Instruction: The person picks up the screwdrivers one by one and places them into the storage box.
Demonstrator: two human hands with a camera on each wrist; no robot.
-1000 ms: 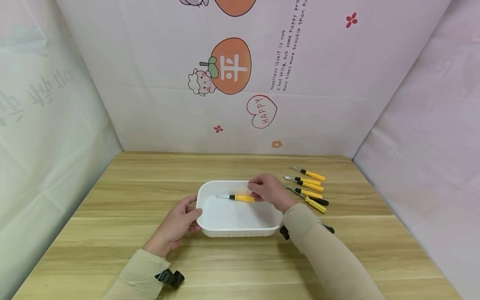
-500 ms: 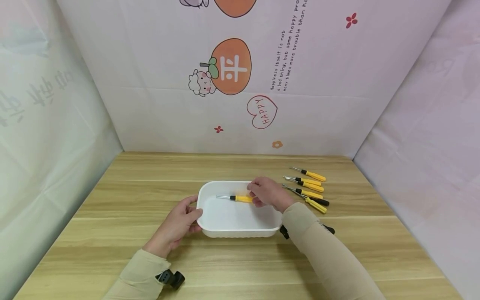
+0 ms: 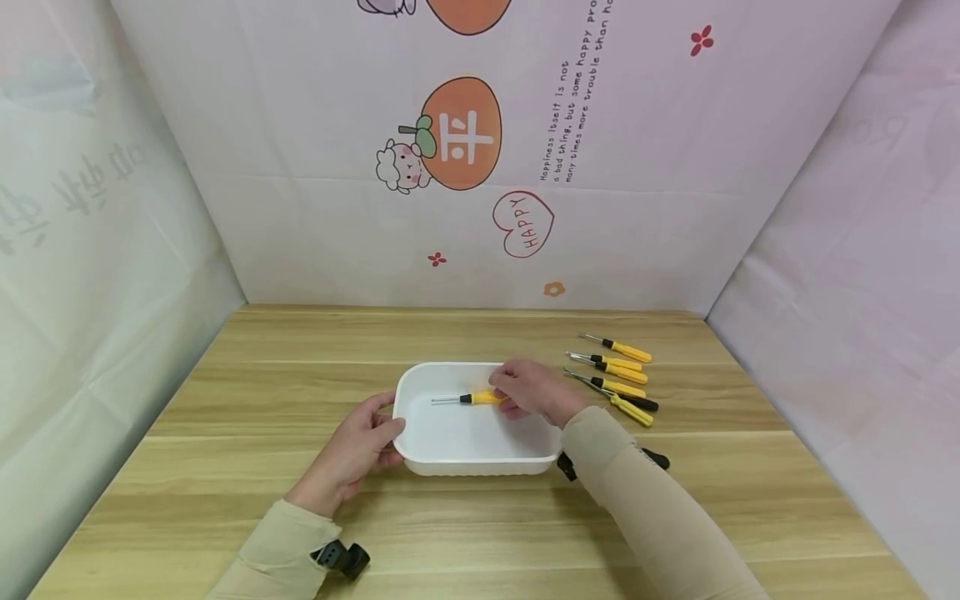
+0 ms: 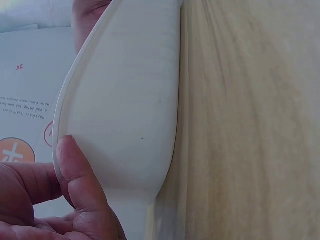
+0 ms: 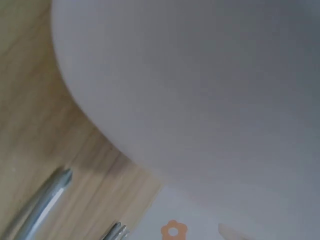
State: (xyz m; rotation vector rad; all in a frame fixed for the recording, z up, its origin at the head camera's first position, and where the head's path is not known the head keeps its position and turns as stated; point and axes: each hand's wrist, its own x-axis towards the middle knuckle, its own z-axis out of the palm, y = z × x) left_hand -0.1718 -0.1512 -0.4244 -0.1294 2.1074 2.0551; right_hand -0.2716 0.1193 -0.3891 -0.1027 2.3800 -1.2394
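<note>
In the head view a white plastic tub [image 3: 465, 437] stands on the wooden table. My left hand [image 3: 362, 440] grips its left end, thumb over the rim and fingers outside; the left wrist view shows the fingers [image 4: 77, 172] on the tub wall. A screwdriver [image 3: 480, 398] with a yellow handle and black collar lies inside the tub, shaft pointing left. My right hand [image 3: 538, 392] reaches over the right side and pinches the handle's end, which the fingers partly hide. In the right wrist view the blurred tub wall [image 5: 175, 90] fills most of the picture.
Several yellow-handled screwdrivers [image 3: 621, 368] lie right of the tub, one with a black handle [image 3: 642, 402] among them. Their metal shafts [image 5: 45, 202] show close to the tub in the right wrist view. A printed white sheet [image 3: 337, 242] stands behind the table.
My right hand has moved slightly down and left inside the tub, with the screwdriver handle shifting a little. My left hand stays on the rim.
</note>
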